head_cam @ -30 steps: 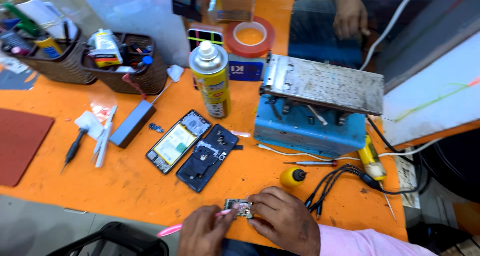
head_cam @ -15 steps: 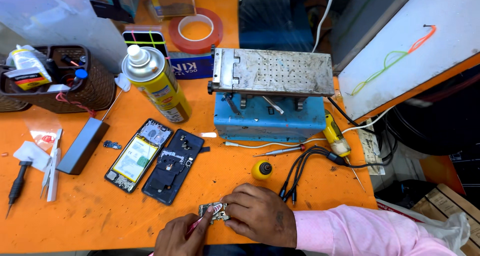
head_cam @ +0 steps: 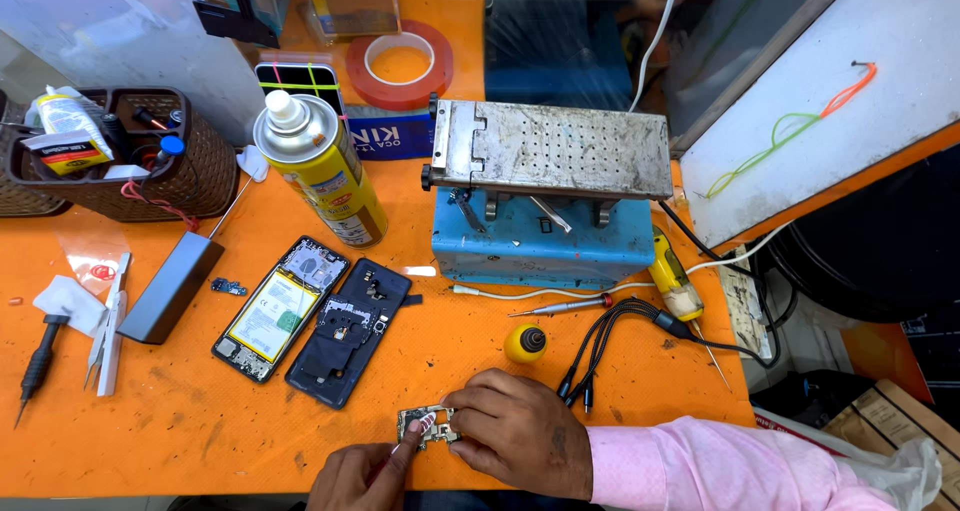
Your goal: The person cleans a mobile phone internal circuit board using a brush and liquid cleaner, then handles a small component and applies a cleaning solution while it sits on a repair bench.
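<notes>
Far left on the orange table (head_cam: pixel 180 431), a black-handled screwdriver (head_cam: pixel 38 356) lies beside a pair of tweezers (head_cam: pixel 105 331), and behind them sits a brown woven basket (head_cam: pixel 190 176) full of bits. A grey flat block (head_cam: pixel 172 289) rests at a slant just right of the tweezers. Next along, an opened phone (head_cam: pixel 280 309) shows its yellow battery, and touching its right side lies a dark back cover (head_cam: pixel 350 333). A yellow spray can (head_cam: pixel 320 169) stands just behind the two, with a red tape roll (head_cam: pixel 400 66) further back.

Down at the near edge, the left hand (head_cam: pixel 362 479) is pinched around a thin pink-tipped tool (head_cam: pixel 418 429), its tip on a small circuit board (head_cam: pixel 428 426). That board lies flat on the table, near the front edge, just right of the dark cover's lower end. The right hand (head_cam: pixel 520 433), in a pink sleeve, presses fingertips down on the board's right side, holding it in place.

Just beyond that hand sits a small yellow bottle (head_cam: pixel 526 343), next to a bundle of black cables (head_cam: pixel 620 336). A slim screwdriver (head_cam: pixel 560 307) lies in front of the blue machine (head_cam: pixel 545 241) with its grey perforated plate (head_cam: pixel 560 151). A yellow-handled tool (head_cam: pixel 672 276) lies at its right corner.
</notes>
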